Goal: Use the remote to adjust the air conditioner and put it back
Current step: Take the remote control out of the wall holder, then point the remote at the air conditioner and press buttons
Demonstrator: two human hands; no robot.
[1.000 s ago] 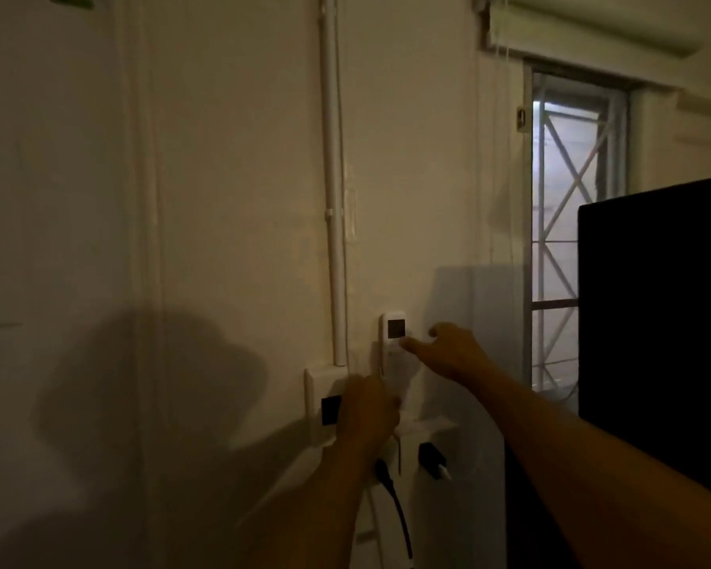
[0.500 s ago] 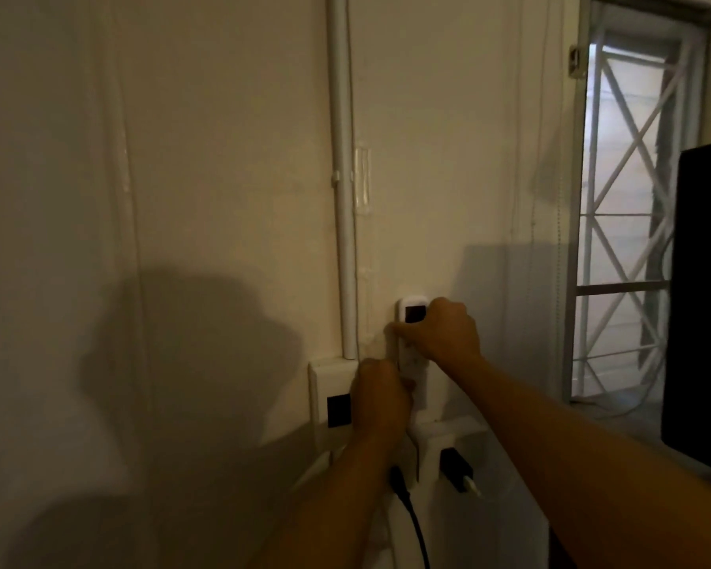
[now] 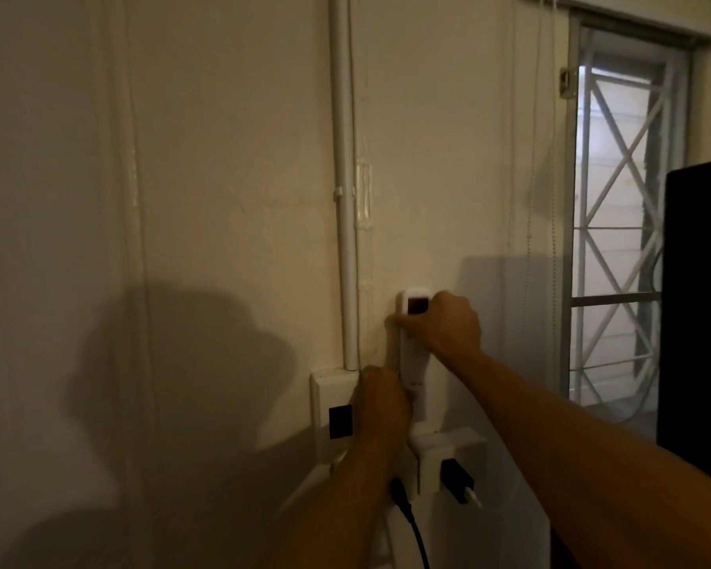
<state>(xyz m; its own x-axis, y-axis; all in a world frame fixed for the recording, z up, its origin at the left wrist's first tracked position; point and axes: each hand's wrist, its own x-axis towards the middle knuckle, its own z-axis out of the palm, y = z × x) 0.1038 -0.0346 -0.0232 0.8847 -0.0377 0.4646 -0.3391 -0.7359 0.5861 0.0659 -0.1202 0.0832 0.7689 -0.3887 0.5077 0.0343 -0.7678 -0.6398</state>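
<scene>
A slim white remote (image 3: pixel 413 347) with a small dark screen stands upright against the wall, in or against a white wall holder whose lower part is hidden. My right hand (image 3: pixel 444 328) is closed around the remote's upper half, just under the screen. Below it, my left hand (image 3: pixel 382 404) presses at the remote's bottom end and the holder, its fingers curled. The air conditioner is out of view.
A white conduit pipe (image 3: pixel 343 190) runs down the wall to a socket box (image 3: pixel 331 412). White socket adaptors (image 3: pixel 448 457) with a black plug and cable (image 3: pixel 407 515) sit below the hands. A barred window (image 3: pixel 624 223) and a black panel (image 3: pixel 698 314) are at right.
My right hand went from touching the remote with its fingertips to closing around its upper part. The camera moved closer to the wall. My left hand stayed at the remote's lower end.
</scene>
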